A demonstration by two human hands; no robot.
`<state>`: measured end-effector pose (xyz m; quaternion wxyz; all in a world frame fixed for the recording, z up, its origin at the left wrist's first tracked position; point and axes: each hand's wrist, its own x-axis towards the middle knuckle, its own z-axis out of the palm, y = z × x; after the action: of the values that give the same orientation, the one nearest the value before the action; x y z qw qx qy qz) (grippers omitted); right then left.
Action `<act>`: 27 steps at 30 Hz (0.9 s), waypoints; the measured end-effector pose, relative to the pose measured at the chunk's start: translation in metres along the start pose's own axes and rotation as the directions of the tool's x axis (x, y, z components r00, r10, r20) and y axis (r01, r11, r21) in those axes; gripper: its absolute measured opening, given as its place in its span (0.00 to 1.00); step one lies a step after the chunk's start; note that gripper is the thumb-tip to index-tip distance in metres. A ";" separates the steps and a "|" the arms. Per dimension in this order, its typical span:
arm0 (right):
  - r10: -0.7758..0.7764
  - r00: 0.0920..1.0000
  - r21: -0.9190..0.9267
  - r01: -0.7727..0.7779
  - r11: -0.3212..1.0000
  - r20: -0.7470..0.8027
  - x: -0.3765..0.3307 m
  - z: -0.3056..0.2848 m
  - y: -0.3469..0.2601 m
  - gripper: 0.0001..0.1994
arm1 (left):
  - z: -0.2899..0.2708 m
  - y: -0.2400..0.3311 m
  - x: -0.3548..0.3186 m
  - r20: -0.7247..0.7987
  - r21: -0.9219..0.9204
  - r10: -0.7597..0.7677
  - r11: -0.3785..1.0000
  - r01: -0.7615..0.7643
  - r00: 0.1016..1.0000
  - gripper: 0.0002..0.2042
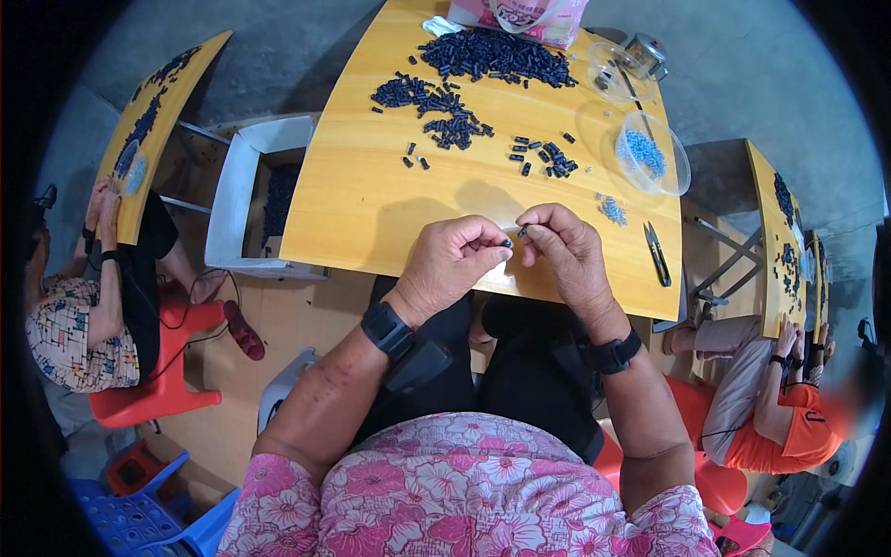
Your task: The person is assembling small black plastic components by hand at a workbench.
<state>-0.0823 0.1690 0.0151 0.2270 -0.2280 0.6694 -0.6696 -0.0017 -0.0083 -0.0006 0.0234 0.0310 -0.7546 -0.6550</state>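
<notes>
My left hand (455, 257) and my right hand (564, 251) meet above the near edge of a yellow wooden table (371, 195). The left fingertips pinch a small dark cylindrical piece (507, 243). The right fingertips pinch another tiny dark piece (522, 232) just beside it. Piles of the same small dark pieces (492, 54) lie at the far side of the table, with smaller scattered groups (548, 156) nearer to my hands. A clear bowl of small blue pieces (647, 151) stands at the right, and a few blue pieces (611, 210) lie loose beside it.
Small snips (658, 252) lie near the table's right edge. A second clear bowl (613, 74) and a pink bag (520, 17) stand at the far end. A white box of dark pieces (269, 190) sits left of the table. People work at neighbouring yellow tables on both sides.
</notes>
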 end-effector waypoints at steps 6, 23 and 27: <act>0.073 0.995 0.231 -0.056 0.971 -0.068 -0.003 0.007 -0.004 0.06 | 0.001 -0.001 0.001 -0.004 0.036 -0.019 0.999 0.019 1.000 0.05; -0.131 0.979 -0.089 0.118 0.989 -0.154 -0.013 0.028 -0.010 0.05 | 0.003 -0.011 0.004 -0.100 -0.115 0.002 0.993 -0.014 0.995 0.05; -0.201 0.973 -0.318 0.156 0.935 -0.112 -0.013 0.028 -0.010 0.05 | -0.002 -0.005 0.003 -0.043 -0.187 -0.077 0.980 0.068 0.996 0.06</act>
<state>-0.0546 0.1547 0.0250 0.0787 -0.2721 0.7562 -0.5899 -0.0042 -0.0115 -0.0055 0.0211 0.0727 -0.6879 -0.7219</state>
